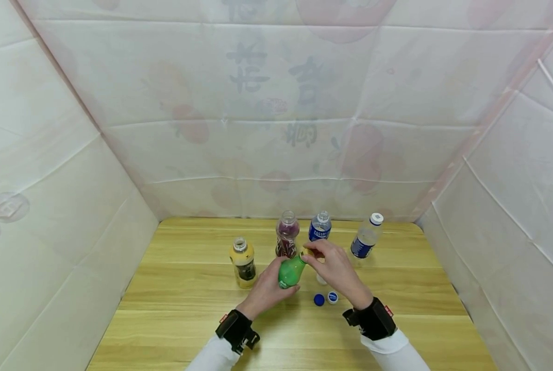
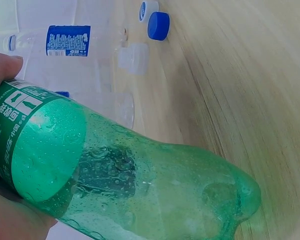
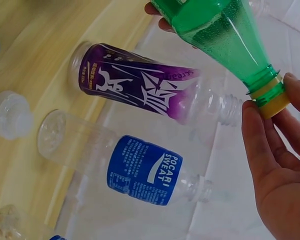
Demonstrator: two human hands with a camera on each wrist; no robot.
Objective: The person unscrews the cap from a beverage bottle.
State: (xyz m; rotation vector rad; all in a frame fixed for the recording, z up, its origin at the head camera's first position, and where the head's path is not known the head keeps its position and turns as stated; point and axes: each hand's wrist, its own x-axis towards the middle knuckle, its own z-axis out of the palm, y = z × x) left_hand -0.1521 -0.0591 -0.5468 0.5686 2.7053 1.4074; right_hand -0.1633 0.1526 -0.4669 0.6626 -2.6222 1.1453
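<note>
My left hand point(image 1: 268, 289) grips a green plastic bottle point(image 1: 291, 272) round its body, tilted with the neck up and to the right. In the left wrist view its clear green lower half point(image 2: 155, 180) looks empty. At the bottle's mouth, my right hand point(image 1: 334, 268) pinches a yellow cap point(image 3: 270, 102) between thumb and fingers. Whether the cap is screwed tight I cannot tell. Behind the hands stand an uncapped purple-labelled bottle point(image 1: 287, 234) and an uncapped blue-labelled Pocari Sweat bottle point(image 1: 320, 226).
An uncapped yellow-labelled bottle point(image 1: 244, 263) stands left of my left hand. To the right is a blue-labelled bottle point(image 1: 367, 237) with a white cap on. A blue cap point(image 1: 319, 299), a white-and-blue cap point(image 1: 333, 297) and a whitish cap point(image 3: 11, 115) lie on the wooden table point(image 1: 174, 309).
</note>
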